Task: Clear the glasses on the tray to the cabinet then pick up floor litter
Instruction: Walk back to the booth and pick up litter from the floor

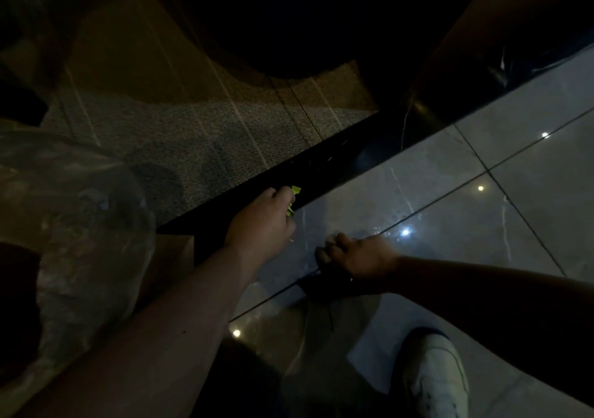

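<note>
The person is crouched low over the floor, and the landmark here is the dark threshold strip (321, 166) that runs diagonally between the woven carpet (205, 141) and the glossy grey tiles (482, 224). The left hand (262, 221) rests right at the tile-side edge of that strip, its fingers curled shut around yellow-green scraps of litter (294, 197), which poke out past the knuckles; holding the scraps bunched in a fist looks like a way to carry several at once. The right hand (356, 256) sits on the tiles a little further from the strip, fingers bent down and together on something small and pale at their tips, probably another scrap being pinched up, though the dim light hides what it is. On the carpet side of the strip, close by the left forearm, lies a crumpled clear plastic bag (74, 224), likely kept within reach to receive the litter. A white shoe (434, 376) is planted on the tiles, well away from the strip. No tray, glasses or cabinet are in view, so this seems to be the litter stage.
</note>
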